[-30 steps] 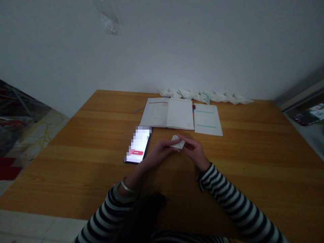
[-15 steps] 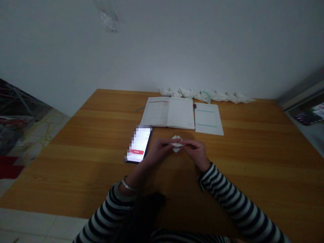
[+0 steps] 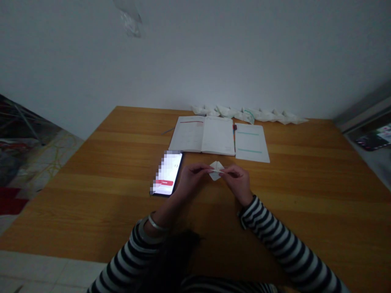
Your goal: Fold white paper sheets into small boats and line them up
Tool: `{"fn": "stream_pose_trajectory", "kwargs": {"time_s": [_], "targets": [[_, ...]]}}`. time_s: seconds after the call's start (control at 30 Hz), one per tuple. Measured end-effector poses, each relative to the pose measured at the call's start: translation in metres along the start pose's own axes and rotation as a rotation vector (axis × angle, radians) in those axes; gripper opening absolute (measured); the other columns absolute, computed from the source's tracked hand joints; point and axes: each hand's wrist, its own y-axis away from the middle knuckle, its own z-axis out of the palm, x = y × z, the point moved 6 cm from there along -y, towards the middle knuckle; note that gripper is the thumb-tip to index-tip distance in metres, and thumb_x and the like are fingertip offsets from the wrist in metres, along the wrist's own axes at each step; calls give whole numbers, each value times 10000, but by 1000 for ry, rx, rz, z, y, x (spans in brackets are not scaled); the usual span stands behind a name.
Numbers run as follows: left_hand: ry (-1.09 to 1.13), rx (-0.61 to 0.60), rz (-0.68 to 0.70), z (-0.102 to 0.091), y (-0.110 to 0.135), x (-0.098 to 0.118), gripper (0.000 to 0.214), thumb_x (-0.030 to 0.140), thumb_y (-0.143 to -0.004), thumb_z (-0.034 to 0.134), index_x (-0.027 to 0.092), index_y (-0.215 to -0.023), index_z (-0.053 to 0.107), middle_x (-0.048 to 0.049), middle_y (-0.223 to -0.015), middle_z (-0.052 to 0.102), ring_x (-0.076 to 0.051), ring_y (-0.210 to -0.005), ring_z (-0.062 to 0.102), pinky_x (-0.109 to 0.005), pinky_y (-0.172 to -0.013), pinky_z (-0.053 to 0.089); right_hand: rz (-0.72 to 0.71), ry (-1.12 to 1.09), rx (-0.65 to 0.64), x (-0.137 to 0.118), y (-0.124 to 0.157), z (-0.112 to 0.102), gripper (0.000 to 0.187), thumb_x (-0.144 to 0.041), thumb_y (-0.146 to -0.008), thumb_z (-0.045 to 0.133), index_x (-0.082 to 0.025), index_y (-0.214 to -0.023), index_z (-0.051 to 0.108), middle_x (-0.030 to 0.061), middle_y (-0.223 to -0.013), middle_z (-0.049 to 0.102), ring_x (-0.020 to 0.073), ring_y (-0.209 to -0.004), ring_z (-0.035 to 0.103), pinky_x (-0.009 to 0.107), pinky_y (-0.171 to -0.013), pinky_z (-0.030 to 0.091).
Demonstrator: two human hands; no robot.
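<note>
Between my two hands is a small piece of folded white paper, roughly diamond-shaped, held over the table in front of me. My left hand pinches its left corner between thumb and fingertips. On the opposite side, my right hand grips the right corner the same way. The fingertips cover both corners. Just left of my left hand lies a phone with a lit screen. Beyond my hands an open notebook lies flat, and a loose white sheet with two green lines rests against its right side.
Several folded white paper boats stand in a row along the back of the wooden table, by the wall. A thin pen-like object lies left of the notebook. Another phone-like object shows at the far right.
The folded paper has opened out into a wider diamond, with more of its face showing. My fingertips have drawn slightly apart toward its two corners.
</note>
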Motion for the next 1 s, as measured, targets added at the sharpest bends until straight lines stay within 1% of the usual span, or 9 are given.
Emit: {"fn": "stream_pose_trajectory", "kwargs": {"time_s": [0.1, 0.2, 0.4, 0.5, 0.63, 0.73, 0.87, 0.93, 1.0], "targets": [[-24, 5, 21, 0, 1, 2, 84, 274, -783, 761, 198, -758, 787, -44, -797, 784, -193, -770, 710, -305, -763, 548, -10, 13, -21, 1, 0, 2, 188, -358, -695, 841, -219, -666, 716, 41, -760, 762, 194, -695, 704, 330, -679, 573], [-29, 21, 37, 1, 2, 2, 90, 268, -791, 757, 186, -761, 777, -44, -792, 775, -186, -763, 699, -294, -752, 540, -46, 52, -21, -3, 2, 2, 180, -352, -730, 812, -217, -671, 709, 37, -750, 755, 195, -699, 696, 327, -687, 560], [23, 91, -83, 12, 11, -6, 201, 349, -779, 774, 156, -729, 747, -49, -729, 750, -169, -663, 669, -273, -652, 529, -146, 200, -20, -18, 10, 4, 204, -321, -871, 674, -225, -696, 630, 35, -789, 728, 201, -761, 677, 331, -730, 526], [72, 132, -105, 15, 13, -7, 223, 368, -762, 788, 153, -738, 733, -51, -742, 749, -164, -664, 670, -268, -649, 533, -133, 205, 29, -17, 13, 5, 189, -320, -882, 667, -232, -721, 619, 29, -770, 702, 204, -766, 674, 335, -738, 526], [116, 177, -118, 14, 12, -7, 242, 374, -729, 817, 154, -741, 717, -50, -757, 752, -164, -676, 680, -268, -658, 544, -72, 119, 62, -9, 14, 7, 200, -364, -865, 694, -234, -735, 616, 22, -742, 679, 196, -726, 663, 329, -709, 533], [103, 150, -124, 15, 12, -7, 231, 375, -757, 797, 153, -738, 737, -51, -752, 757, -162, -671, 678, -269, -658, 539, -25, 68, 37, -5, 12, 7, 241, -404, -859, 700, -227, -713, 625, 19, -724, 684, 184, -687, 651, 316, -678, 531], [81, 49, -118, 18, 11, -4, 209, 371, -789, 765, 165, -805, 792, -74, -832, 790, -195, -737, 699, -306, -700, 552, 3, 42, -32, -5, 8, 7, 209, -408, -828, 729, -221, -738, 703, 23, -726, 725, 187, -681, 673, 313, -672, 550], [81, 14, -105, 16, 10, -1, 185, 348, -773, 773, 176, -833, 806, -77, -866, 800, -211, -780, 712, -328, -745, 561, 7, 30, -55, -4, 5, 5, 171, -396, -796, 756, -228, -763, 746, 35, -767, 761, 203, -712, 700, 333, -694, 572], [82, -14, -97, 12, 7, 2, 165, 328, -732, 796, 185, -815, 809, -71, -854, 802, -215, -781, 718, -334, -762, 564, 18, 21, -69, -2, 2, 2, 138, -377, -766, 778, -239, -761, 769, 41, -788, 782, 218, -730, 719, 358, -718, 589]]}}
